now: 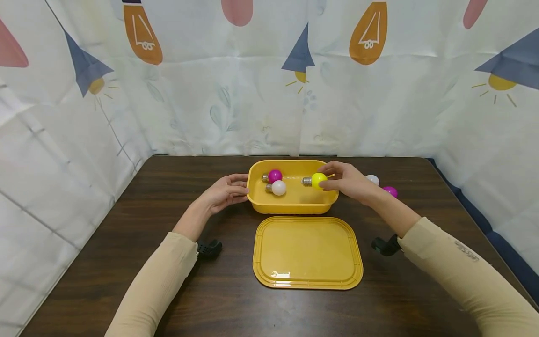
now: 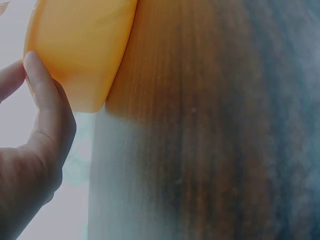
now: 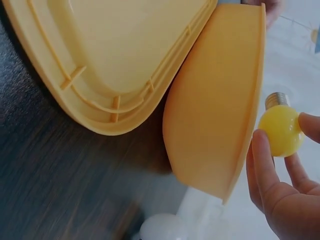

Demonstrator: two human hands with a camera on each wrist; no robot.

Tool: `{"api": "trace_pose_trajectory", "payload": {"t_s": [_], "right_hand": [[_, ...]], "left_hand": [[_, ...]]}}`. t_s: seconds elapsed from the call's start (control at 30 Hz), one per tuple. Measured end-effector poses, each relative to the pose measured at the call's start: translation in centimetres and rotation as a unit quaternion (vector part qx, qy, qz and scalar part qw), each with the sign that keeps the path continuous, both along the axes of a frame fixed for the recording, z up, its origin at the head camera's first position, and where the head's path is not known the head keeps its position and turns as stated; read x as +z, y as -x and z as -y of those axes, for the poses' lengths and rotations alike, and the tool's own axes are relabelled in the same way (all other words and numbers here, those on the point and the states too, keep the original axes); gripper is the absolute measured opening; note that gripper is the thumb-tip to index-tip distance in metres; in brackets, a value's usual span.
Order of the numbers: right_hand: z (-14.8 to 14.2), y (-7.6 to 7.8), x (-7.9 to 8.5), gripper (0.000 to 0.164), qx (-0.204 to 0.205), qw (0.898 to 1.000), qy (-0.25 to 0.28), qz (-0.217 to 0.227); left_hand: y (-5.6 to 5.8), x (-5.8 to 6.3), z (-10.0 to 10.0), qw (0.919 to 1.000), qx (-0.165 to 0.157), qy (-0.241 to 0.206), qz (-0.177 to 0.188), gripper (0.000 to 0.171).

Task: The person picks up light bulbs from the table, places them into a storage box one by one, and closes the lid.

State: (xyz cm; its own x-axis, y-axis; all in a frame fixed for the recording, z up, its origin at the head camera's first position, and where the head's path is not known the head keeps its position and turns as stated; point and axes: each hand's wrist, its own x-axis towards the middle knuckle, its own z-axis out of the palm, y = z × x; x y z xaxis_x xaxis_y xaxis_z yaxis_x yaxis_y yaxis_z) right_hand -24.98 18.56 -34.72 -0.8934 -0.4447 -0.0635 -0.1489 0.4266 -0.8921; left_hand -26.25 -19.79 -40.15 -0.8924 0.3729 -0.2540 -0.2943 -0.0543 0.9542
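My right hand (image 1: 345,180) pinches a yellow light bulb (image 1: 318,180) by its round glass, over the right part of a yellow plastic box (image 1: 290,209). The bulb's metal screw base points left; in the right wrist view the yellow bulb (image 3: 281,131) shows beyond the box's rim. Inside the box, on its left side, lie a magenta bulb (image 1: 275,176) and a white bulb (image 1: 279,188). At the box's left end my left hand (image 1: 223,193) touches the rim with its fingertips; the left wrist view shows fingers (image 2: 42,82) against the outer wall.
A flat yellow lid (image 1: 307,252) lies on the dark wooden table (image 1: 160,196) in front of the box. A white bulb (image 1: 372,179) and a magenta bulb (image 1: 390,191) lie right of the box, partly behind the right forearm. A patterned curtain (image 1: 261,103) hangs behind the table.
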Motion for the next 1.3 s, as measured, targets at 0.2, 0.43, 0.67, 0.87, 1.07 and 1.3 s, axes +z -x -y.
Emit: {"api": "trace_pose_trajectory", "payload": {"t_s": [0.2, 0.43, 0.67, 0.87, 1.07, 1.3], "right_hand": [[0.6, 0.1, -0.2, 0.045, 0.004, 1.0, 0.007, 0.007], [1.1, 0.3, -0.6, 0.045, 0.01, 1.0, 0.009, 0.012], [1.7, 0.4, -0.9, 0.044, 0.02, 0.999, 0.021, 0.017], [2.2, 0.4, -1.0, 0.045, 0.022, 0.999, 0.028, 0.026], [2.8, 0.4, -1.3, 0.044, 0.028, 0.998, 0.037, 0.03], [3.4, 0.6, -1.6, 0.041, 0.032, 0.998, 0.036, 0.03]], "left_hand": [[0.0, 0.0, 0.0, 1.0, -0.002, 0.0, 0.002, 0.06], [0.1, -0.1, 0.1, 1.0, -0.003, -0.002, -0.001, 0.059], [0.2, -0.1, 0.1, 1.0, -0.004, -0.001, -0.002, 0.059], [0.2, -0.2, 0.1, 1.0, -0.004, -0.002, -0.002, 0.059], [0.1, -0.2, 0.1, 1.0, -0.003, -0.003, -0.002, 0.059], [0.0, -0.1, 0.0, 1.0, -0.001, -0.003, -0.001, 0.059]]}}
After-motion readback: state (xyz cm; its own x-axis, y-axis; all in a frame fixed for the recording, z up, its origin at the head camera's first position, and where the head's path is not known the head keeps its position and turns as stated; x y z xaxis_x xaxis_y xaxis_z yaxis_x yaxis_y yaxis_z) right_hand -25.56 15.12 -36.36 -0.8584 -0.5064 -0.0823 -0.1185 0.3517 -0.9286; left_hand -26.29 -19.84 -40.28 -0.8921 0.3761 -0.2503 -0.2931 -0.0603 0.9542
